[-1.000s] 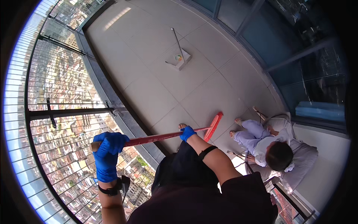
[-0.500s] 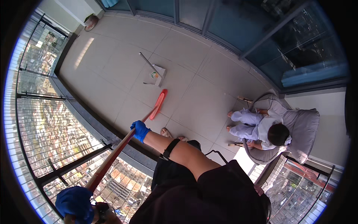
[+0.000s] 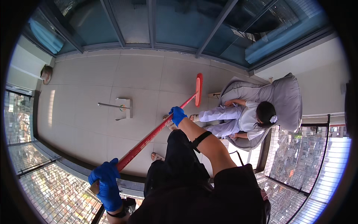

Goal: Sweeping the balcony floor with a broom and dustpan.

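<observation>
A long-handled red broom [image 3: 143,141] slants across in front of me. My left hand [image 3: 106,183], in a blue glove, is closed round the handle's near end at the lower left. Further along the shaft, my right hand [image 3: 178,115] grips it in a matching glove, just above my feet. The broom's oblong red head [image 3: 199,89] rests on the tiled floor, close to the feet of a seated person. To the left of it, a white dustpan [image 3: 126,109] with a grey upright handle stands on the tiles.
A person [image 3: 246,119] in pale clothes sits in a grey cushioned chair [image 3: 281,95] on the right. Glass doors [image 3: 173,28] line the far side. A brown pot [image 3: 46,74] stands at the far left corner. Barred railings [image 3: 52,190] run along the near edge.
My view has turned to the right. The broom head has swung from beside the dustpan over to the floor near the seated person, both hands still holding the handle.
</observation>
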Tool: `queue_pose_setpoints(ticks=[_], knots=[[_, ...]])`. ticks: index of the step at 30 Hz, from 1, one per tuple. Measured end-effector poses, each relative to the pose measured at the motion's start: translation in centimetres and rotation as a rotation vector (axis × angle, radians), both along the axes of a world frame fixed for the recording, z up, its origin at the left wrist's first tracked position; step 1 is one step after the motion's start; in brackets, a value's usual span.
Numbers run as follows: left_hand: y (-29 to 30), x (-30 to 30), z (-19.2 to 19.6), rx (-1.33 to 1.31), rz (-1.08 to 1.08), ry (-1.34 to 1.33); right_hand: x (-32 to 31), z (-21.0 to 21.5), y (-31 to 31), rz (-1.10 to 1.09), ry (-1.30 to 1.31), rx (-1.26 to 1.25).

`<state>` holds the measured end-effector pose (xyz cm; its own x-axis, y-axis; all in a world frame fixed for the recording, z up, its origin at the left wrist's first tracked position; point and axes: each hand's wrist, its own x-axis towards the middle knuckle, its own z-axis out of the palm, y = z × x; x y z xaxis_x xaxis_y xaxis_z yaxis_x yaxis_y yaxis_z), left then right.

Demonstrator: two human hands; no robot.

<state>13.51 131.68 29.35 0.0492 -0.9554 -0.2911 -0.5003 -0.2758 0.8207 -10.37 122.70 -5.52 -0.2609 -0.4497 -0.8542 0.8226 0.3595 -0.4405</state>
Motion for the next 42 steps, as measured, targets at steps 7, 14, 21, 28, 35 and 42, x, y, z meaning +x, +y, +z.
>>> queue_pose_setpoints(ticks=[7,14,21,28,35,42], knots=[[-8.8,-6.1,-5.1,-0.221,0.408,0.744,-7.0,-2.5,-5.8,0.154,0.102,0.269],[-11.2,-4.9,-11.6,-0.025,0.333,0.599,-9.9,-5.7,-5.4,0.134,0.207,0.377],[-14.0,-6.3,-15.2,-0.027,-0.052,0.693,-11.5,-12.4,-5.9,-0.042,0.073,0.368],[-17.0,-0.8,-6.9,-0.259,-0.04,0.485,0.6,-10.4,-10.0,-0.068,-0.231,0.152],[-17.2,7.1,-3.1,-0.508,0.467,0.606,9.3,-2.3,-12.7,0.037,-0.088,0.212],[-16.9,-2.8,-11.6,-0.007,0.291,0.629,-4.2,-7.9,-8.1,0.103,0.011,0.45]])
